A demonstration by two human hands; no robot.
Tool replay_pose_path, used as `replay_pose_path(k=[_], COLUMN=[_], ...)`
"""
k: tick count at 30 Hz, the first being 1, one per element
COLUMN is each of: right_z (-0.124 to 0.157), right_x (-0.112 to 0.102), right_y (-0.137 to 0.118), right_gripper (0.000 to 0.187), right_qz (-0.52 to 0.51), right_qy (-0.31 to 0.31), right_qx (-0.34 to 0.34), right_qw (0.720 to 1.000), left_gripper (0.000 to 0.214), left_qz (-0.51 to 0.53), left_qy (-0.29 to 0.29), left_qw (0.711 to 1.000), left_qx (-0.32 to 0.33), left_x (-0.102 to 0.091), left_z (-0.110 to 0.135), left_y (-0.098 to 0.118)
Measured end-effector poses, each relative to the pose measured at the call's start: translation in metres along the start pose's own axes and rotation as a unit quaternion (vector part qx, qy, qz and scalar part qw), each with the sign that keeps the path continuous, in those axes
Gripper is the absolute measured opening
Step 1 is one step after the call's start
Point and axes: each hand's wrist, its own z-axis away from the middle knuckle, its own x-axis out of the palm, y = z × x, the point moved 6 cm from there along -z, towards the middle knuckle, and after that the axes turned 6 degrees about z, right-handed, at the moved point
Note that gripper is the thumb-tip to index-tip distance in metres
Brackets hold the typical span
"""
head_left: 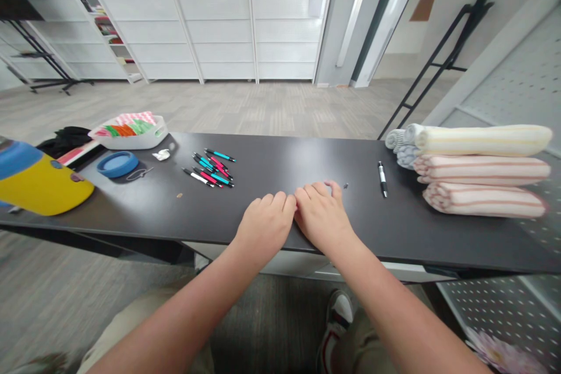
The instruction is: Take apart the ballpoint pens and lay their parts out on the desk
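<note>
My left hand (pixel 268 219) and my right hand (pixel 322 215) meet knuckle to knuckle over the front middle of the dark table. Both are closed with the fingers curled downward, and whatever they hold is hidden; only a tiny reddish spot shows between them. Left of my hands lies a loose pile of pens (pixel 211 168) in teal, pink-red and white with black parts. A single white-and-black pen (pixel 383 180) rests apart on the right. A tiny dark piece (pixel 346 186) lies just beyond my right hand.
Rolled striped towels (pixel 482 169) are stacked at the table's right end. On the left are a yellow-and-blue container (pixel 44 178), a blue round lid (pixel 117 164), a crumpled white tissue (pixel 162 155) and a white basket (pixel 144 138) with colourful contents. The dark table (pixel 272 158) has its front edge close to me.
</note>
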Motion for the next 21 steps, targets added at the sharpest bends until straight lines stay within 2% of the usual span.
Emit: replay_pose_path(k=[4,9,11,15,18,21], right_z=[-0.004,-0.005,-0.004,-0.003,-0.002,-0.001], right_x=[0.004,0.006,0.008,0.012,0.013,0.012], right_y=[0.008,0.009,0.007,0.006,0.005,0.002], right_gripper=[0.021,0.045,0.047,0.046,0.047,0.049], right_qz=[-0.007,-0.018,-0.025,-0.051,-0.047,-0.018], right_qy=[-0.014,-0.009,-0.005,-0.008,-0.007,0.004], right_qx=[0.027,-0.001,-0.017,-0.033,-0.047,-0.063], right_qw=[1.0,1.0,1.0,0.998,0.998,0.998], left_gripper=[0.014,0.018,0.02,0.038,0.043,0.051], left_qz=[-0.004,0.019,0.035,0.071,0.142,0.27], left_qy=[-0.002,-0.062,-0.081,-0.119,-0.139,-0.165], left_qw=[1.0,0.998,0.996,0.989,0.978,0.946], left_qx=[-0.003,0.015,0.003,-0.048,-0.067,-0.071], left_x=[-0.005,0.005,0.005,-0.003,-0.006,-0.001], left_z=[-0.002,0.001,0.002,0.001,-0.003,-0.006], left_y=[0.001,0.001,0.001,-0.002,-0.007,-0.012])
